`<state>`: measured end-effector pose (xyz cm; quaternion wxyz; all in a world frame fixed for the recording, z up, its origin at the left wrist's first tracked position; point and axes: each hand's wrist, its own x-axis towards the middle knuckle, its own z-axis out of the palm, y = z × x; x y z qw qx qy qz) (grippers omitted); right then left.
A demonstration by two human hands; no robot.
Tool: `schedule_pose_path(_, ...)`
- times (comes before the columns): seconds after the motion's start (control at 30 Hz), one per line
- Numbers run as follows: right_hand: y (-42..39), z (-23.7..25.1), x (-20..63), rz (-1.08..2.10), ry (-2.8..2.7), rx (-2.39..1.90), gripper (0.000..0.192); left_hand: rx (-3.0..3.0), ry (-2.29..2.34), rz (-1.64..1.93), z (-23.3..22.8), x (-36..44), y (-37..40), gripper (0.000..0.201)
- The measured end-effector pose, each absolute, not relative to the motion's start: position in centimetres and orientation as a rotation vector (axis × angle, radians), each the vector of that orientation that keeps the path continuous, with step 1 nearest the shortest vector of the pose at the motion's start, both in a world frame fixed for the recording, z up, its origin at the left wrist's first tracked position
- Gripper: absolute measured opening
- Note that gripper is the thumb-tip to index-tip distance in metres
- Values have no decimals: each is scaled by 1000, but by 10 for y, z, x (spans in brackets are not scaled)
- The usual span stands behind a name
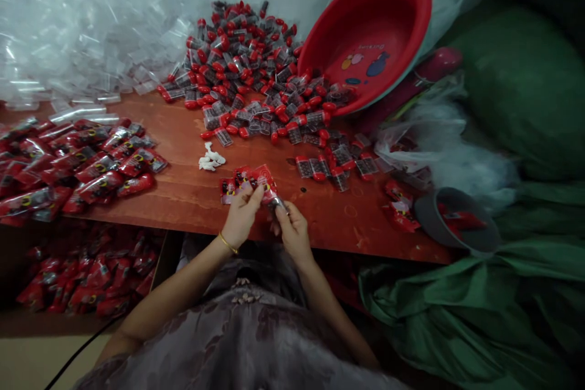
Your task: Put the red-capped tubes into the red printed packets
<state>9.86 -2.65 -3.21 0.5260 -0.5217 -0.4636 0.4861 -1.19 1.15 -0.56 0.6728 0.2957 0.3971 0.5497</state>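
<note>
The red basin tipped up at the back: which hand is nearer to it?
Right. The right hand is at the table's near edge, below and left of the red basin; the left hand is beside it, farther left.

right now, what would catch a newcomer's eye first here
Probably the big heap of red-capped items at the back of the wooden table, spilling from a tilted red basin. Next, at the near edge, the left hand and right hand together hold a red packet.

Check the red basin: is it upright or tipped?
Tipped. The red basin leans on its side, inside facing the camera, red-capped pieces spilling from its low rim.
</note>
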Motion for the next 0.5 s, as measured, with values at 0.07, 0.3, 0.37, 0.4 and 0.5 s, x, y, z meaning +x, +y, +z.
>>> schedule_pose_path(0.07, -26, -35, 104, 1119, -1211, -1271, 28, 642, 949, 1303, -6, -14, 21, 40)
schedule_pose_path(0.3, -24, -42, 115, 957, -1357, -1401, 27, 435, 1009, 1478, -2, -21, 41, 38)
schedule_pose_path(0.37, -23, -44, 119, 922, -1353, -1439, 28, 467, 1040, 1521, -1, -25, 44, 35)
schedule_pose_path(0.4, -21, -46, 121, 883, -1359, -1469, 29, 512, 1054, 1517, -1, -27, 45, 33)
schedule_pose_path(0.5, -12, -52, 130, 597, -1458, -1647, 30, 718, 1076, 1406, -2, -32, 44, 29)
